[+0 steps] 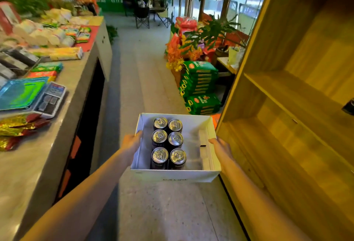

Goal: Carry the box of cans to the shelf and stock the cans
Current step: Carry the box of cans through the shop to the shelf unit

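Observation:
I hold a white open-topped box [173, 176] out in front of me above the floor. Several dark cans with silver tops [168, 142] stand upright in two rows in its left half. My left hand [132, 142] grips the box's left wall and my right hand [220, 145] grips its right wall. A wooden shelf unit [298, 91] rises at my right, its near corner close to the box's right side. Its visible boards are bare except for a dark object [349, 106] at the frame's right edge.
A long counter [57, 145] with snack packets, a scale and a blue tray runs along my left. Stacked green bags [201, 85], orange flowers and plants stand ahead on the right. Chairs and a table sit far back. Grey floor stretches between counter and shelf.

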Motion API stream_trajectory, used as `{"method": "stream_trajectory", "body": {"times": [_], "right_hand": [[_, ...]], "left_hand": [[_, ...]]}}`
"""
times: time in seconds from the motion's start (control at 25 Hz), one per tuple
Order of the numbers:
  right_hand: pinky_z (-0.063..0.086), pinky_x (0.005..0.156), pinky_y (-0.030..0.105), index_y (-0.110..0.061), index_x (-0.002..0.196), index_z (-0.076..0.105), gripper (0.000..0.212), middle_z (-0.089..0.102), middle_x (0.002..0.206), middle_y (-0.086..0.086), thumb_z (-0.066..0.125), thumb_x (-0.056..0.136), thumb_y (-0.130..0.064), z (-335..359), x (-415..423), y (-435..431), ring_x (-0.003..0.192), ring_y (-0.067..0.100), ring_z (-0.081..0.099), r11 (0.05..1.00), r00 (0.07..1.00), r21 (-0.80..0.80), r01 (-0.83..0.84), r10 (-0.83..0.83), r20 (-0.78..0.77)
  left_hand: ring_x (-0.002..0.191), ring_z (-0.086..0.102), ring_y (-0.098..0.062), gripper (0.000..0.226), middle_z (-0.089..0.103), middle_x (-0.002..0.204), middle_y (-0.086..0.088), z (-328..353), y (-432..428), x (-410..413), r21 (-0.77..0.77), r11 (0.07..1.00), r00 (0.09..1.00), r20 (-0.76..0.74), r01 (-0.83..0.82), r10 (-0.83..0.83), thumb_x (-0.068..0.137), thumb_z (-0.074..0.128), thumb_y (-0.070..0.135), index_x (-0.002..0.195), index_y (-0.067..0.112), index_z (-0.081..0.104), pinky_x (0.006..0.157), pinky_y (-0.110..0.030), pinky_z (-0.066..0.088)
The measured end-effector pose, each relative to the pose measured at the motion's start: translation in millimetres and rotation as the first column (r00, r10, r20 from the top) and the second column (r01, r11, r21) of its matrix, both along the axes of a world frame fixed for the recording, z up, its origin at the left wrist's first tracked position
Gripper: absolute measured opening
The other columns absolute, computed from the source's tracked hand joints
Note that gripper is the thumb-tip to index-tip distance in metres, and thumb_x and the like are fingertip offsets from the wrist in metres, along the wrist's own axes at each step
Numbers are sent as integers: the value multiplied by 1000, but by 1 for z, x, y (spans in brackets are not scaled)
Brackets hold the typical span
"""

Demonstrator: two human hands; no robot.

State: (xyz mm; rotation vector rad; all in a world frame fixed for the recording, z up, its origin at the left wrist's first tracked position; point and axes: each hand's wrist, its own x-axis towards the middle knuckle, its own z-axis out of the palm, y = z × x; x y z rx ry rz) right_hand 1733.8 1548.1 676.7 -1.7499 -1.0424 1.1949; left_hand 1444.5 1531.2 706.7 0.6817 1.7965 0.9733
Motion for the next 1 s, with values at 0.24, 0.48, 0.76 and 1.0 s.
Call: {"method": "stream_trajectory", "body": {"times": [0.24,0.48,0.76,1.0], "right_hand": [[44,57,24,-16,130,64,33,65,97,7,55,99,-20,7,26,78,74,10,60,1000,1000,15,-4,4,21],[52,66,31,-15,127,65,31,70,112,11,56,98,-21,1,64,117,79,15,62,987,986,-2,164,-164,14],[42,66,27,-9,127,65,32,68,121,12,57,97,-18,-8,85,123,87,15,59,819,819,-21,573,-574,-15],[42,87,30,-15,127,65,31,66,119,2,58,97,-21,-8,73,81,101,19,58,527,526,-24,850,-850,-43]], "left_hand": [[125,47,-35,56,50,137,-14,10,78,27,7,1000,1000,3,-10,10,101,49,35,141,-3,43,95,-39,36],[101,43,-20,42,56,92,-1,0,170,69,-1,991,991,1,136,-136,101,49,31,129,1,55,84,-31,32],[106,47,-23,37,53,118,-9,-18,285,129,0,861,861,-2,508,-508,100,52,34,119,2,58,93,-34,35],[100,53,-22,25,58,112,-5,-22,329,192,50,562,562,19,825,-827,102,50,26,117,9,60,89,-33,40]]}}
